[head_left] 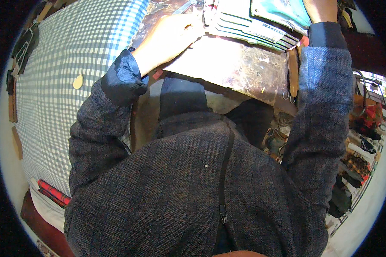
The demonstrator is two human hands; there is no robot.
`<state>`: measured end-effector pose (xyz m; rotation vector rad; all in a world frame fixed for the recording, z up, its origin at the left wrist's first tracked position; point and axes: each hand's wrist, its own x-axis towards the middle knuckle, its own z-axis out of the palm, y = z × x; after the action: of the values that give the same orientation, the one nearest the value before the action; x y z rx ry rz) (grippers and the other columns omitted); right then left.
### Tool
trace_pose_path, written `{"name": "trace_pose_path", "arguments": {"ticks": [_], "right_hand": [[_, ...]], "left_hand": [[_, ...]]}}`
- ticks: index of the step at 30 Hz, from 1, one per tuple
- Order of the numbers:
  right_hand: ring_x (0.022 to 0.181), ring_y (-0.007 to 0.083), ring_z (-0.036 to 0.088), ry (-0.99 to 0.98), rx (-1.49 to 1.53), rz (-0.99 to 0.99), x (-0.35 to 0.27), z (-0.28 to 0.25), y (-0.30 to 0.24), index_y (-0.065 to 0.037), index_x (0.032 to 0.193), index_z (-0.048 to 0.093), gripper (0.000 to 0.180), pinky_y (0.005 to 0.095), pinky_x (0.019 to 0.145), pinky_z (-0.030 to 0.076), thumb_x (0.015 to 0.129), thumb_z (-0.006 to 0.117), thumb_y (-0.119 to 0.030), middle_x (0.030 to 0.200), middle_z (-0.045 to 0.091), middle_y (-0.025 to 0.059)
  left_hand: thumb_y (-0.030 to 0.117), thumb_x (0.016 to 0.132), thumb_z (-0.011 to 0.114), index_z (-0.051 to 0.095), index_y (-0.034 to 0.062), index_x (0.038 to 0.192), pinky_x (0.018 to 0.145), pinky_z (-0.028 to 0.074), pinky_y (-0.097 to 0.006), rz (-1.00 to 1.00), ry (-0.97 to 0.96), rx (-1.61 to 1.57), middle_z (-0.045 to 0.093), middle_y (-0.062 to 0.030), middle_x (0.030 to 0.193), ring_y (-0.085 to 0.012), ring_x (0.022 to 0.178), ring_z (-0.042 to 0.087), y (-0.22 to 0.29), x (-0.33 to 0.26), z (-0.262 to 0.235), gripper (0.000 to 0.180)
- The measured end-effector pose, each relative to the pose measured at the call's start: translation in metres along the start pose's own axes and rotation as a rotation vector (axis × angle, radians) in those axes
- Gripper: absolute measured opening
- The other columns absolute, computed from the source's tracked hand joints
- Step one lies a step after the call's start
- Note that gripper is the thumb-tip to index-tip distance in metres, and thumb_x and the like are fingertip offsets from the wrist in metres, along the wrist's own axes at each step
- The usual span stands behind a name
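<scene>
A worn brown table (pixel 244 64) stands at the top, lit by harsh light. On it lies a stack of pale, dark-edged layers (pixel 244 31) with a teal flat piece (pixel 287 12) on top. My left hand (pixel 171 40) is by the left side of the stack, its fingers bent and drawn together. Glare washes out the fingertips and whatever is between them. Beyond the stack's right side is my right hand (pixel 321 9); the upper picture edge cuts off its fingers.
A blue-and-white checked cloth (pixel 60 115) covers the left surface, with a pale rounded piece (pixel 78 81) on it. Ring handles of scissors (pixel 286 95) lie beside a long brown strip (pixel 293 70) at the table's right edge. Dark and red items hang or lie on a rack (pixel 351 180).
</scene>
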<state>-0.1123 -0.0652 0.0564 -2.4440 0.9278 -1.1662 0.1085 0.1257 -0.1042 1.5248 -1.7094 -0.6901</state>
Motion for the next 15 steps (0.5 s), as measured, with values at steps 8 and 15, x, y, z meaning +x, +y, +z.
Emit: {"name": "trace_pose_path", "arguments": {"ticks": [8,15], "right_hand": [[0.076,0.0138,0.067,-0.053,0.017,0.151,0.007,-0.005,-0.017,0.006,0.096,0.073,0.023,0.0292,0.072,0.052,0.097,0.064,-0.016,0.083,0.074,0.0087],[0.076,0.0137,0.068,0.021,-0.017,0.037,-0.003,0.001,-0.005,0.006,0.097,0.074,0.025,0.0294,0.073,0.052,0.096,0.065,-0.017,0.082,0.074,0.0093]], "left_hand": [[0.026,0.098,0.066,0.073,0.0073,0.12,0.082,0.057,-0.04,0.286,0.187,0.29,0.074,-0.0154,0.103,-0.0329,0.088,0.072,-0.007,0.003,0.007,0.029],[0.023,0.096,0.069,0.07,0.0102,0.125,0.077,0.058,-0.041,0.349,0.171,0.419,0.074,-0.0141,0.103,-0.0333,0.084,0.072,-0.012,0.003,0.006,0.032]]}}
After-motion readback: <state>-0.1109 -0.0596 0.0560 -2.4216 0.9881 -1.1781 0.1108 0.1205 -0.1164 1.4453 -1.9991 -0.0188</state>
